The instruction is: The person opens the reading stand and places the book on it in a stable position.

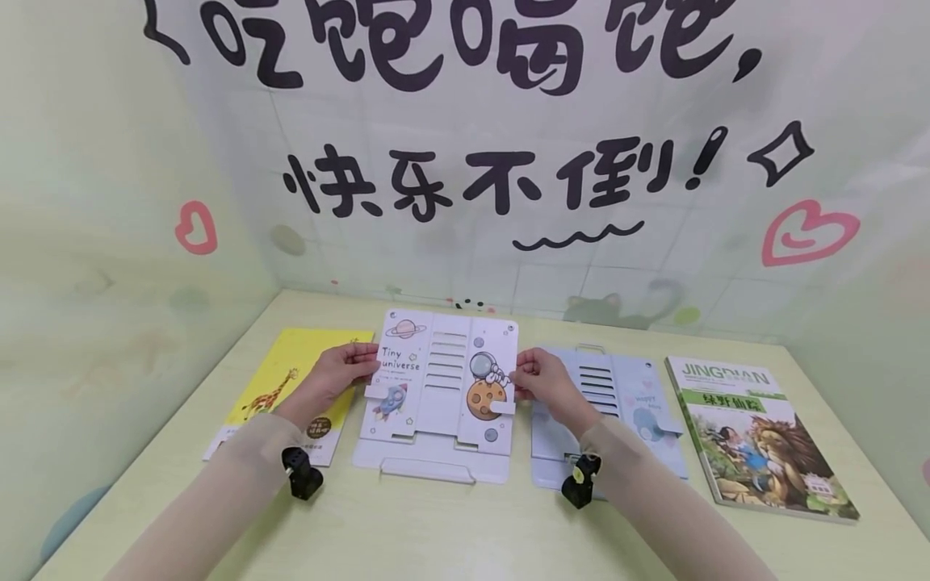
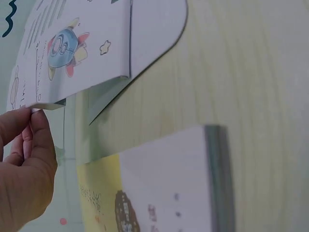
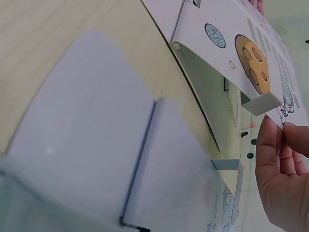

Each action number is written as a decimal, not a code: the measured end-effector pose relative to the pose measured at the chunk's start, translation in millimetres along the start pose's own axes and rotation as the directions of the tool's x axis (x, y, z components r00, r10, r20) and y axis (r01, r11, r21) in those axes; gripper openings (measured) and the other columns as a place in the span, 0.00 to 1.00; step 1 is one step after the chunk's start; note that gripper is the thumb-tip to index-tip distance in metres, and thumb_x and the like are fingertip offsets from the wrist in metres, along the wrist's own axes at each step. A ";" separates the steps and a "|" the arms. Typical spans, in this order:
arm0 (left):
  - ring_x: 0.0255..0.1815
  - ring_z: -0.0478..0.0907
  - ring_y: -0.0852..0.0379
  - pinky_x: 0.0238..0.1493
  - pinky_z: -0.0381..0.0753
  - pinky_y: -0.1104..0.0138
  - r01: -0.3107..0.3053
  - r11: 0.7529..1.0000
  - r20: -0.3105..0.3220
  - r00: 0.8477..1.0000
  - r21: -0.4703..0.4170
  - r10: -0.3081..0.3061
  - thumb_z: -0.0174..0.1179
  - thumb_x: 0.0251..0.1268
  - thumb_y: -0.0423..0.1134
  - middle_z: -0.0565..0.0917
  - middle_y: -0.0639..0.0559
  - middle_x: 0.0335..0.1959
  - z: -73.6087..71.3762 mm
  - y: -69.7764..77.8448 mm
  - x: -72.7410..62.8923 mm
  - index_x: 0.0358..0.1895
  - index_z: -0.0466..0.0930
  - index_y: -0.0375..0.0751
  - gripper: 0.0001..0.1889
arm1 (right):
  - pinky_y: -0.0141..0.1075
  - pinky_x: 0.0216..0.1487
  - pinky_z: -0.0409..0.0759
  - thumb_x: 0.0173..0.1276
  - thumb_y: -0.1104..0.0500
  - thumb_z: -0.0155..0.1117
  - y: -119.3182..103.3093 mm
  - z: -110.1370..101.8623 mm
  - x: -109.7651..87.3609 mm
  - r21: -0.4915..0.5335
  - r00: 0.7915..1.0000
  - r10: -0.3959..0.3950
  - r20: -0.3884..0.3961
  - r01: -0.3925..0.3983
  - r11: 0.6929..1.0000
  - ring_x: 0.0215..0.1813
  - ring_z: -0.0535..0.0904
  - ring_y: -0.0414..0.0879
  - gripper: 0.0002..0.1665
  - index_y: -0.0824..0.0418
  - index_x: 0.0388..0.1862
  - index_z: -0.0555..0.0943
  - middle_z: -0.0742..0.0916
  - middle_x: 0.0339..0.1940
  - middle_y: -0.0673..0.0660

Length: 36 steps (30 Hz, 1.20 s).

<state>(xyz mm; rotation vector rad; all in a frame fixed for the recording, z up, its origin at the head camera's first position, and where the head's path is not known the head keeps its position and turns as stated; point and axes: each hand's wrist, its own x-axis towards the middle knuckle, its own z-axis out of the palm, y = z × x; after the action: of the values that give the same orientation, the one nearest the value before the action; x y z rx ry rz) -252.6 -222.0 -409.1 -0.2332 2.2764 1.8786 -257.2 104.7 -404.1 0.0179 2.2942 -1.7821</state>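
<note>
A white book stand [image 1: 445,420] with planet, rocket and astronaut drawings stands raised at a tilt in the middle of the table. My left hand [image 1: 340,375] pinches its left side edge between thumb and fingers. At the opposite edge, my right hand [image 1: 543,381] pinches the panel near the astronaut. In the right wrist view, the lifted panel [image 3: 212,48] leans above its base plate, with a gap and a thin wire support between them. A wire page holder [image 1: 427,470] lies along the front. Small clips stick out from both sides.
To the left lies a yellow book [image 1: 291,355] with a giraffe. A second, pale blue book stand [image 1: 654,387] lies right of the first, partly behind my right arm. Farther right is a book with a lion cover [image 1: 770,452]. A printed wall sheet [image 1: 465,266] rises behind the table.
</note>
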 end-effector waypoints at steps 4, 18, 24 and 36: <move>0.37 0.77 0.62 0.43 0.79 0.72 0.002 1.000 0.038 0.999 0.002 -0.002 0.58 0.65 0.35 0.79 0.51 0.42 -3.4 6.6 -1.5 0.59 0.69 0.31 0.21 | 0.32 0.33 0.81 0.64 0.71 0.58 -1.5 -1.8 -5.0 0.005 0.999 -0.046 -0.011 0.046 0.999 0.30 0.77 0.43 0.11 0.68 0.45 0.71 0.77 0.32 0.55; 0.39 0.78 0.67 0.52 0.78 0.71 -0.169 0.985 -0.016 0.986 -0.024 0.168 0.57 0.67 0.38 0.78 0.59 0.38 -11.5 57.6 7.4 0.61 0.66 0.29 0.24 | 0.34 0.36 0.83 0.63 0.72 0.60 -3.6 -2.8 -19.6 -0.021 0.984 -0.162 -0.074 0.161 0.987 0.32 0.76 0.42 0.11 0.68 0.43 0.72 0.79 0.33 0.57; 0.40 0.77 0.63 0.46 0.79 0.74 -0.363 0.926 -0.012 0.930 0.108 0.366 0.60 0.64 0.38 0.79 0.51 0.42 6.5 95.9 15.0 0.59 0.71 0.30 0.23 | 0.37 0.37 0.84 0.62 0.72 0.60 -2.5 -2.0 -23.2 -0.021 0.981 -0.173 -0.088 0.172 0.985 0.32 0.77 0.42 0.11 0.67 0.42 0.73 0.79 0.32 0.57; 0.39 0.77 0.54 0.43 0.76 0.67 -0.497 0.742 0.279 0.868 0.450 0.412 0.61 0.63 0.38 0.83 0.48 0.41 72.9 129.8 14.5 0.49 0.80 0.40 0.13 | 0.33 0.33 0.83 0.61 0.73 0.60 -1.9 0.5 -29.3 0.007 0.969 -0.235 -0.080 0.236 0.972 0.30 0.77 0.41 0.10 0.68 0.41 0.73 0.79 0.31 0.58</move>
<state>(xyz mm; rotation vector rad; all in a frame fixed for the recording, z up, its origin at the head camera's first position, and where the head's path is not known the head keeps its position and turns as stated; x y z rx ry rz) -294.2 -125.9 -302.3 0.5892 2.7755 1.2913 -229.0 107.6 -396.8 -0.1933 2.4242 -1.9449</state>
